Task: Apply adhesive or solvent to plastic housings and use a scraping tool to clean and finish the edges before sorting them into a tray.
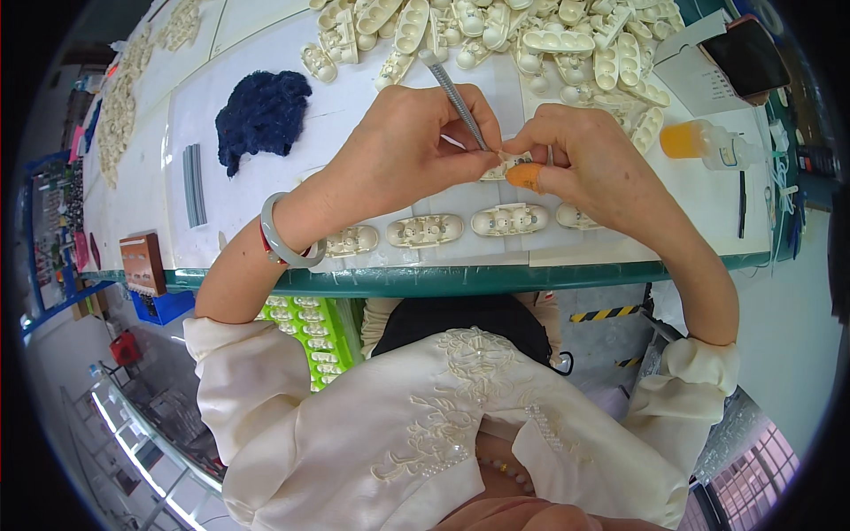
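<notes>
My left hand [403, 146] is closed round a slim grey ridged metal tool [457, 99], held like a pen. The tool's tip slants down toward a small cream plastic part [503, 168]; whether it touches cannot be made out. Pinching that part from the other side is my right hand [598, 164], with an orange finger cot [525, 177] on its thumb. Fingers cover much of the part. Along the near table edge, cream oval pieces with round knobs stand in a row, among them one piece [425, 231] and another piece [509, 219].
A heap of cream plastic parts [558, 40] covers the far side. Left lie a dark blue cloth [263, 115] and grey rods [193, 186]. Right stand a bottle of orange liquid [686, 140] and a phone [751, 57] against a white box [695, 71]. A green tray [341, 327] is below the table edge.
</notes>
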The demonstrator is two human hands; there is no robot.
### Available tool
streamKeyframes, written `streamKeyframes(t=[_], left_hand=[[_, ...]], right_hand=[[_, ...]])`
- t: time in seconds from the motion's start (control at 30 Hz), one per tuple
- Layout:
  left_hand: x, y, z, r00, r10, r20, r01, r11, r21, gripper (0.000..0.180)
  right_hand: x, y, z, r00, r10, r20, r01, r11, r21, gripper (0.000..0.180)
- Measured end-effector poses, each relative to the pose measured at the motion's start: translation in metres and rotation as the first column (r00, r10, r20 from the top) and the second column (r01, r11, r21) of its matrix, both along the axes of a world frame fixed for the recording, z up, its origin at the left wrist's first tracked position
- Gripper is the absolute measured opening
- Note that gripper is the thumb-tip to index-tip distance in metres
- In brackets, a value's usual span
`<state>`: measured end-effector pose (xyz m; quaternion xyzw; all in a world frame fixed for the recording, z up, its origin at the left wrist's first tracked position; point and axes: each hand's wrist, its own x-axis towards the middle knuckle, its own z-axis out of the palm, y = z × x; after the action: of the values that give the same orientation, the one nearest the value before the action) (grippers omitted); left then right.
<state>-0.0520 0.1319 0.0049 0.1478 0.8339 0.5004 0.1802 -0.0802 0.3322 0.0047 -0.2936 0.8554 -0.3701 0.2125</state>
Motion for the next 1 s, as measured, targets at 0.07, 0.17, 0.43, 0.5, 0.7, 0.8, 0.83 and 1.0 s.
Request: streamKeyframes(t=[0.07, 0.17, 0.43, 0.5, 0.7, 0.8, 0.83, 1.0], left_hand=[[0.001, 0.001, -0.001, 0.999, 0.001, -0.043, -0.001, 1.0, 0.004, 0.008], [0.003, 0.003, -0.003, 0.991, -0.023, -0.134, 0.016, 0.998, -0.056, 0.011], [0.007, 0.005, -0.007, 0.979, -0.043, -0.198, 0.024, 0.995, -0.1, 0.012], [0.007, 0.003, -0.007, 0.984, -0.018, -0.179, 0.002, 0.996, -0.093, 0.012], [-0.008, -0.024, 0.003, 0.927, 0.299, -0.226, -0.27, 0.951, 0.152, 0.012], [0.002, -0.035, 0.023, 0.901, 0.391, -0.187, -0.36, 0.915, 0.18, 0.014], [0.01, -0.035, 0.028, 0.885, 0.43, -0.177, -0.405, 0.9, 0.163, 0.015], [0.06, -0.01, 0.04, 0.89, 0.45, -0.067, -0.436, 0.886, 0.158, 0.016]], right_hand=[[-0.006, 0.001, -0.002, 0.998, 0.026, 0.057, -0.026, 1.0, 0.004, 0.019], [-0.01, -0.003, 0.0, 0.958, -0.091, 0.271, 0.083, 0.996, 0.041, 0.018], [-0.021, -0.01, 0.001, 0.922, -0.07, 0.382, 0.065, 0.998, 0.027, 0.016], [-0.025, -0.013, 0.0, 0.901, -0.083, 0.426, 0.068, 0.996, 0.051, 0.014], [-0.03, -0.021, 0.008, 0.864, -0.093, 0.495, 0.05, 0.994, 0.099, 0.01], [-0.038, -0.027, 0.012, 0.883, -0.07, 0.465, -0.018, 0.983, 0.183, 0.011], [-0.04, -0.03, 0.014, 0.899, -0.02, 0.438, -0.083, 0.973, 0.216, 0.012], [-0.037, -0.032, 0.015, 0.937, 0.027, 0.349, -0.13, 0.952, 0.276, 0.015]])
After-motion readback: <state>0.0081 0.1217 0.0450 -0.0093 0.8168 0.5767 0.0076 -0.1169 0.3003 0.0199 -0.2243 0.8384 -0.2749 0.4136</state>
